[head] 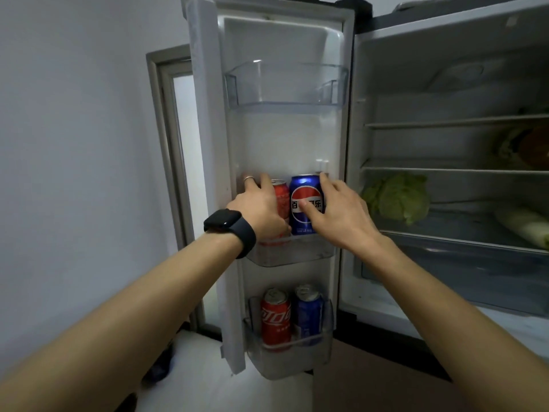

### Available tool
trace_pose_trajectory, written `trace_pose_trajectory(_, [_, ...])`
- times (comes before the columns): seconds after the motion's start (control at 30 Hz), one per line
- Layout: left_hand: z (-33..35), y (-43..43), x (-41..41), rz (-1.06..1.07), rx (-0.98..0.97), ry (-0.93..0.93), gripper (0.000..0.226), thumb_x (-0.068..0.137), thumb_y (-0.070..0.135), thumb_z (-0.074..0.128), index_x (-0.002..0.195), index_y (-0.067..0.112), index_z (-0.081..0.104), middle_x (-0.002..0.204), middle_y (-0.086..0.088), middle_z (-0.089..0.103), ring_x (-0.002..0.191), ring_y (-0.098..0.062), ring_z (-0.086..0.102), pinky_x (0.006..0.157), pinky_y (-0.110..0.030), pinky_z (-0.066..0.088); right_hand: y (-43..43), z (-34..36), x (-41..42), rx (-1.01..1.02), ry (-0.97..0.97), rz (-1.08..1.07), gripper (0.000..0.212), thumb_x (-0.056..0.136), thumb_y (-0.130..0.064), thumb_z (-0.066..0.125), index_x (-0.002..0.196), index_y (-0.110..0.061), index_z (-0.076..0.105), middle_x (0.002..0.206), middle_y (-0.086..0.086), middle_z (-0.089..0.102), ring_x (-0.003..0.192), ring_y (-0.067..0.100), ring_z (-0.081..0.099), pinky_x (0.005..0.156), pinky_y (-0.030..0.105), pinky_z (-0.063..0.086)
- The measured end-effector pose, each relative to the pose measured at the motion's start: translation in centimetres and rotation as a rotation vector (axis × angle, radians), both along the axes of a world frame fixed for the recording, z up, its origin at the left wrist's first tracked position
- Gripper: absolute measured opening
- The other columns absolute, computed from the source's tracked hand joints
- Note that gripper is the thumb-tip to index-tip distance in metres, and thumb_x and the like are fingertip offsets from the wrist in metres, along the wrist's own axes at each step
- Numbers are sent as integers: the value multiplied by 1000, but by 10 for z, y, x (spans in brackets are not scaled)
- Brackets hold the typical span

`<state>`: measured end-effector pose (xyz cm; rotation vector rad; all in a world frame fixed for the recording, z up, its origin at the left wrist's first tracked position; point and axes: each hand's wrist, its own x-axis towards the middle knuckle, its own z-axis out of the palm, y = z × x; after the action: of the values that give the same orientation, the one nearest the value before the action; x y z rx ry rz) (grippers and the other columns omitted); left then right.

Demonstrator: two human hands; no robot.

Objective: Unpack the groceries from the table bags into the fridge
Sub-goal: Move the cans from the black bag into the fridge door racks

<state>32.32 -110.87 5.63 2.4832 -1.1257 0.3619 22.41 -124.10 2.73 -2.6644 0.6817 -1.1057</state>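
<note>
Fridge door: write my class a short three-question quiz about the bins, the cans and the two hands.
1. True or false: the top door bin holds a can.
2. The right hand grips a can of which colour? A red, B blue, C green.
3. Fill in: the left hand grips the ___ can.
Key: 1 false; 2 B, the blue can; 3 red, the red can.

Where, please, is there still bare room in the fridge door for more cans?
The top door bin is bare between its side walls. The middle bin is crowded: the left hand grips a red can, the right hand a blue can. The bottom bin is filled by a lower red can and lower blue can.
</note>
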Motion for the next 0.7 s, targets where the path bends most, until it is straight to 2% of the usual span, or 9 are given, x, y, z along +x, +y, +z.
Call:
trace_pose_trajectory(0.13, [5,1,2,-43,-3,32,73,86,26,75,143,16,30,136,-18,39,110,-39,58,85,-40,52,4,-4,-4,53,-89,37,68,98,-38,59,156,-19,27,147,10,31,126,27,49,100,37,47])
trace_pose_trajectory(0.23, [1,2,5,-71,-79,109,76,83,24,78,144,18,32,139,-17,37,113,-40,57,92,-42,53,1,-4,-8,128,-112,59,62,97,-29,63,152,-20,36,143,8,43,128,24,49,102,37,45])
trace_pose_trajectory(0.33, [-2,4,7,-89,-86,106,87,80,25,82,148,20,28,146,-18,29,117,-41,56,96,-43,51,-4,-8,-9,101,-56,-18,66,87,-44,71,142,-20,46,135,7,55,123,26,53,99,38,46])
trace_pose_trajectory(0.43, [-5,3,7,-81,-88,76,96,83,23,80,155,23,15,150,-19,25,120,-41,55,96,-43,51,-4,-11,-10,172,-35,-34,73,80,-56,74,138,-20,49,130,5,60,115,23,59,94,39,52])
trace_pose_trajectory(0.53, [-8,2,5,-104,-98,43,100,85,22,78,156,28,8,149,-19,26,117,-42,57,92,-43,53,-5,-15,-12,212,-46,-8,64,85,-54,71,134,-20,50,123,0,67,108,19,65,91,39,55])
trace_pose_trajectory(0.7, [-11,5,6,-108,-123,58,95,85,31,77,155,27,12,147,-17,33,118,-38,57,94,-43,52,-2,-28,-15,305,-146,31,53,92,-51,63,133,-19,52,126,1,66,111,19,64,94,43,55])
